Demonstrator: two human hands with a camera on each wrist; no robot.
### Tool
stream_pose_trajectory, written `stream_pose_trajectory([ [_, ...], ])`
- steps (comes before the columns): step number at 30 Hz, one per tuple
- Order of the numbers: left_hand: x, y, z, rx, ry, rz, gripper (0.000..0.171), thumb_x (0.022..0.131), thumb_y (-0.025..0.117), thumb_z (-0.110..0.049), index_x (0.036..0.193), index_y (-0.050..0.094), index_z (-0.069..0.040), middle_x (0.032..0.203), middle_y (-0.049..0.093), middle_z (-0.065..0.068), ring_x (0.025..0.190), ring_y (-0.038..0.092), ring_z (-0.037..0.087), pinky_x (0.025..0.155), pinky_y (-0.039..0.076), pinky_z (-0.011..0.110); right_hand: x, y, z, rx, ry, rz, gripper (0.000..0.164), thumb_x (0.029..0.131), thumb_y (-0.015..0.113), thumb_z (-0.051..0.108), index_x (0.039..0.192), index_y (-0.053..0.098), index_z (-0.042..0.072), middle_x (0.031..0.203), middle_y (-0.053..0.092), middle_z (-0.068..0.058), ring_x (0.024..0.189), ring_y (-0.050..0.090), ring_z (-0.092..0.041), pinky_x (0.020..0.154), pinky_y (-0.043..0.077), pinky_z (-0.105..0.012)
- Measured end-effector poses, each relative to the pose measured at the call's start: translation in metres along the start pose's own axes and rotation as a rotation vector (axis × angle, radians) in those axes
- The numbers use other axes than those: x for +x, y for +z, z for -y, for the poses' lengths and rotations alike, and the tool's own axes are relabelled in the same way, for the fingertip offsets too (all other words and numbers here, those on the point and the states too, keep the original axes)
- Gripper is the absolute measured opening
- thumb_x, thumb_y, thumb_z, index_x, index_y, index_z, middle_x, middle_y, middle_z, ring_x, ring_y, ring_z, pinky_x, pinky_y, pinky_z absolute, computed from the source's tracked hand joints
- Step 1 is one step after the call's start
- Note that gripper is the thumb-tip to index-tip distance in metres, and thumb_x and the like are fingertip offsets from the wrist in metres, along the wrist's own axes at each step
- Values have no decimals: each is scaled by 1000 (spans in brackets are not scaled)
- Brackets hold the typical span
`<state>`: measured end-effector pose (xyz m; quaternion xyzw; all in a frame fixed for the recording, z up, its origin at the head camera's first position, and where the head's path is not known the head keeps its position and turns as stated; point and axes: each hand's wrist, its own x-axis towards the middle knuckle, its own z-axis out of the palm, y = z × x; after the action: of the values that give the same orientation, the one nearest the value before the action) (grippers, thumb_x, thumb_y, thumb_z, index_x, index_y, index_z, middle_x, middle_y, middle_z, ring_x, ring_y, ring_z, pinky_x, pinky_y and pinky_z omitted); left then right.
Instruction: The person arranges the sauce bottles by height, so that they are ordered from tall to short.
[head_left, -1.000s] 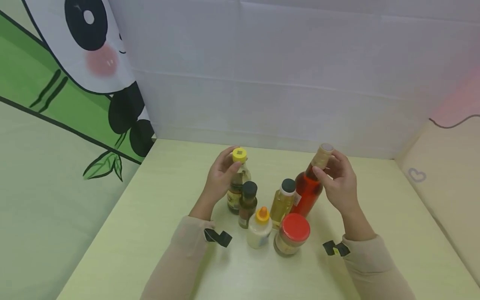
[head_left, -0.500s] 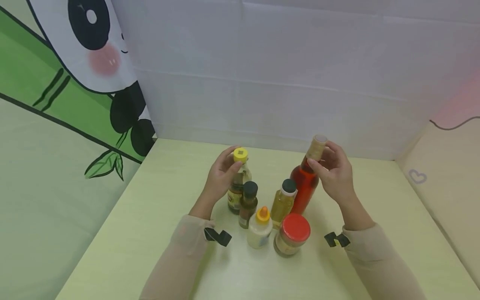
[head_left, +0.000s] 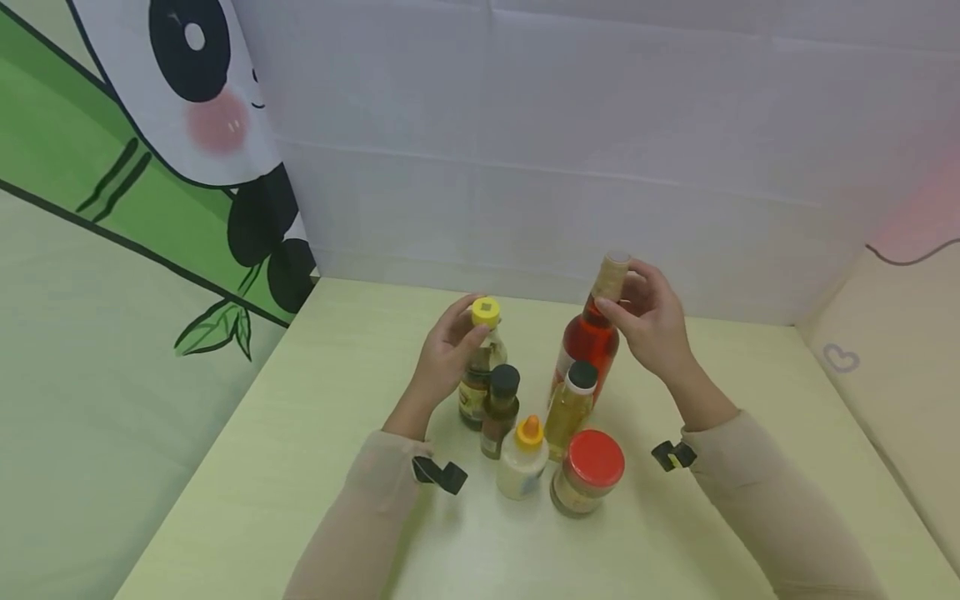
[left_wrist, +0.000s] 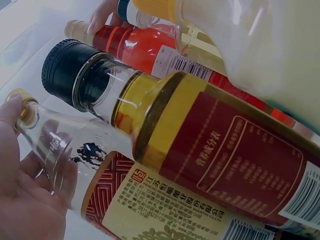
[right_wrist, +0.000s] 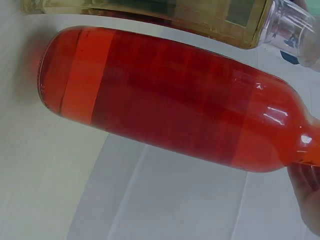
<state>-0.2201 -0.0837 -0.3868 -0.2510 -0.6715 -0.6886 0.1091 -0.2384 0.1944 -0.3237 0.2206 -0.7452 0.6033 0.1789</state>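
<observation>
My left hand (head_left: pixel 438 362) grips a yellow-capped glass bottle (head_left: pixel 486 354) near its cap, with the thumb in front. In the left wrist view this bottle's beige and red label (left_wrist: pixel 150 205) shows. By its neck, my right hand (head_left: pixel 656 329) holds a tall bottle of red liquid (head_left: pixel 590 337), slightly tilted. The right wrist view shows the red bottle's body (right_wrist: pixel 170 100) close up. In front stand a small dark-capped bottle (head_left: pixel 500 421), a dark-capped bottle of yellow liquid (head_left: pixel 567 417), a squeeze bottle with an orange nozzle (head_left: pixel 522 467) and a red-lidded jar (head_left: pixel 588 475).
The pale table (head_left: pixel 315 400) carries the whole cluster of bottles. A white cloth wall (head_left: pixel 562 167) rises along its back edge. Printed side panels (head_left: pixel 97 308) flank the table.
My right hand has carried the red bottle left and back, and it now stands behind the yellow-liquid bottle. The left hand and its bottle stay about the same; the view shifts slightly.
</observation>
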Motion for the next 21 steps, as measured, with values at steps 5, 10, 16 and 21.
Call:
stream_pose_trajectory([
  [5, -1, 1, -1, 18, -6, -1, 44, 101, 53, -11, 143, 41, -2, 125, 58, 22, 117, 55, 30, 96, 46, 39, 9, 4, 1, -18, 20, 49, 51, 86, 68, -10, 131, 45, -6, 111, 62, -24, 91, 63, -12, 83, 51, -22],
  [10, -1, 2, -1, 17, -12, 1, 43, 101, 52, -6, 143, 41, -2, 124, 58, 23, 116, 55, 29, 96, 46, 39, 17, 8, 2, -18, 35, 81, 50, 87, 68, -8, 131, 43, -7, 115, 60, -26, 93, 63, -12, 85, 51, -24],
  [16, -1, 3, 0, 6, 1, 9, 58, 100, 57, -35, 143, 40, 0, 124, 58, 22, 115, 56, 28, 96, 46, 39, 26, 19, -3, 19, 47, 110, 50, 87, 66, -10, 130, 42, -7, 117, 59, -27, 94, 62, -15, 87, 51, -28],
  [21, -4, 0, -1, -3, -8, 9, 56, 100, 58, -32, 142, 41, 0, 124, 59, 22, 117, 55, 30, 96, 47, 40, 30, 32, -8, 31, 47, 121, 50, 88, 66, -9, 131, 41, -6, 116, 59, -27, 96, 62, -19, 90, 51, -32],
])
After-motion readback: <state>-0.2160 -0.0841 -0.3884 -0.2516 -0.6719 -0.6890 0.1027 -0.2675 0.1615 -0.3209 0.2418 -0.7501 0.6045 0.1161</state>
